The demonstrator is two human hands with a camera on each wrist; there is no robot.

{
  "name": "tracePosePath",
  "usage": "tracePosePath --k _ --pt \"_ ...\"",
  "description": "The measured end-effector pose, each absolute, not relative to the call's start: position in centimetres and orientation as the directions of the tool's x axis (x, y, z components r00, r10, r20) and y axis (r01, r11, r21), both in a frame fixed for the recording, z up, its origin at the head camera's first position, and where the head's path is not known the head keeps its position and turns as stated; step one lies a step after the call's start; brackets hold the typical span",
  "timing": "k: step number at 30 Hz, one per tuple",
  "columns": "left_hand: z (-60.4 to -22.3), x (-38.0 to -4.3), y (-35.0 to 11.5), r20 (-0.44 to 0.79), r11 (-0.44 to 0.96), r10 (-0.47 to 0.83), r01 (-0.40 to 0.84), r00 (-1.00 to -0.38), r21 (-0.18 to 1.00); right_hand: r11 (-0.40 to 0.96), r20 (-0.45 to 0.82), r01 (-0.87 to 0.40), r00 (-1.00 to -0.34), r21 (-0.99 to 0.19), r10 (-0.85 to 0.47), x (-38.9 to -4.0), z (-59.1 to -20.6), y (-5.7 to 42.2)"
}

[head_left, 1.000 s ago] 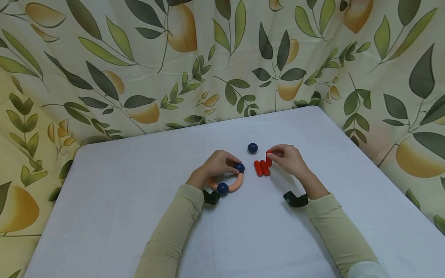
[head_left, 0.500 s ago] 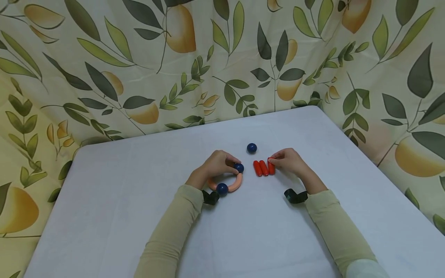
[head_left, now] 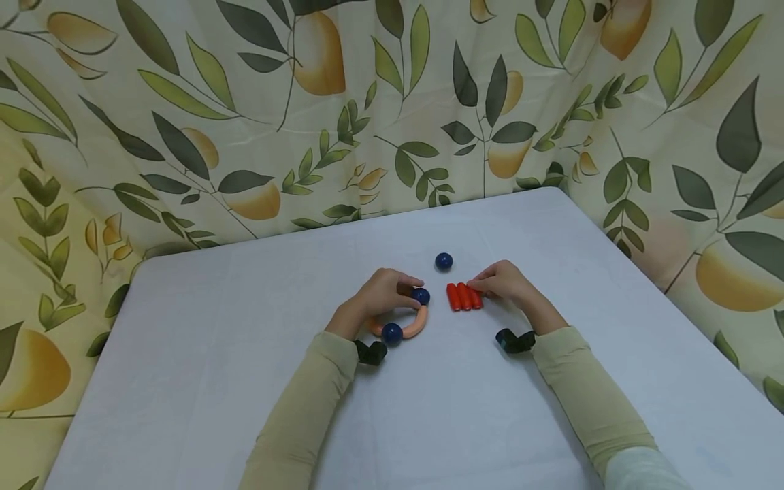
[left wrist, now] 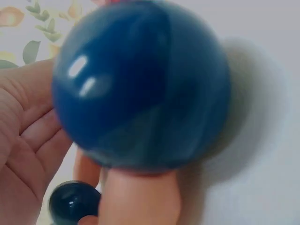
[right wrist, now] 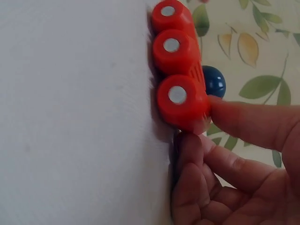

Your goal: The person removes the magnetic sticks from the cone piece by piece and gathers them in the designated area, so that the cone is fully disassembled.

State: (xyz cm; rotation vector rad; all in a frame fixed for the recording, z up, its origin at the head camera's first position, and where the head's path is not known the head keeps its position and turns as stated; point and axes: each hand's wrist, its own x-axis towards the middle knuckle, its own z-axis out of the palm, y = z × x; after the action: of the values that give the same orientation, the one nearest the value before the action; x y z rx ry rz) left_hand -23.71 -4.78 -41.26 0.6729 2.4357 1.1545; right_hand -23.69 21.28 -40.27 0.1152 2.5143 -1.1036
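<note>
Rods (head_left: 464, 297): 3 red, abreast
L hand (head_left: 384, 291): pinches blue ball (head_left: 420, 296), lft of rods
R hand (head_left: 505, 280): pinches rt-most rod (right wrist: 183, 103)

Head camera: set high over the near side, facing forward and down, far enough back for most of the white table (head_left: 245, 381) and the patterned cloth (head_left: 392, 116) behind. Left wrist camera: very close to the near blue ball (left wrist: 140, 89), also in head view. Right wrist camera: close, facing the ends of the red rods (right wrist: 176, 56), tabletop turned sideways; head view shares them.
</note>
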Motion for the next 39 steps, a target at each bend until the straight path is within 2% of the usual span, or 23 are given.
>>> tracePosePath --k 7,10,13,16,18,23,26,33,39 --pt "-40.1 -21.0 -7.3 -0.046 0.637 0.434 0.271 -0.900 0.722 0.697 -0.361 0.246 -0.932 -0.674 -0.020 -23.4 -40.4 21.0" --pt "-40.1 -19.3 -8.7 -0.007 0.656 0.464 0.338 -0.886 0.674 0.689 -0.315 0.248 -0.949 -0.681 0.031 -23.0 -40.1 21.0" --pt "-40.2 -18.0 -9.7 0.030 0.648 0.520 0.417 -0.854 0.638 0.683 -0.215 0.195 -0.975 -0.704 0.057 -22.4 -39.5 20.2" --pt "-40.2 -17.0 -10.0 0.045 0.661 0.559 0.478 -0.828 0.578 0.697 -0.109 0.079 -0.994 -0.713 0.001 -21.6 -39.1 18.6" --pt "-40.2 -16.6 -10.0 0.056 0.667 0.580 0.513 -0.813 0.541 0.702 -0.057 -0.027 -0.994 -0.712 -0.096 -20.9 -39.0 17.4" --pt "-40.1 -16.1 -9.3 0.069 0.668 0.612 0.561 -0.788 0.490 0.673 0.018 -0.286 -0.926 -0.682 -0.376 -18.9 -39.1 14.4" --pt "-40.1 -15.9 -9.0 0.063 0.675 0.621 0.574 -0.781 0.462 0.632 0.058 -0.393 -0.874 -0.668 -0.482 -17.9 -39.3 13.2" --pt "-40.6 -15.7 -8.7 0.066 0.684 0.628 0.590 -0.775 0.429 0.559 0.116 -0.538 -0.778 -0.631 -0.618 -16.9 -40.1 11.8" --pt "-40.7 -15.7 -8.7 0.060 0.695 0.621 0.584 -0.782 0.419 0.518 0.191 -0.666 -0.694 -0.537 -0.694 -17.1 -40.9 11.2"
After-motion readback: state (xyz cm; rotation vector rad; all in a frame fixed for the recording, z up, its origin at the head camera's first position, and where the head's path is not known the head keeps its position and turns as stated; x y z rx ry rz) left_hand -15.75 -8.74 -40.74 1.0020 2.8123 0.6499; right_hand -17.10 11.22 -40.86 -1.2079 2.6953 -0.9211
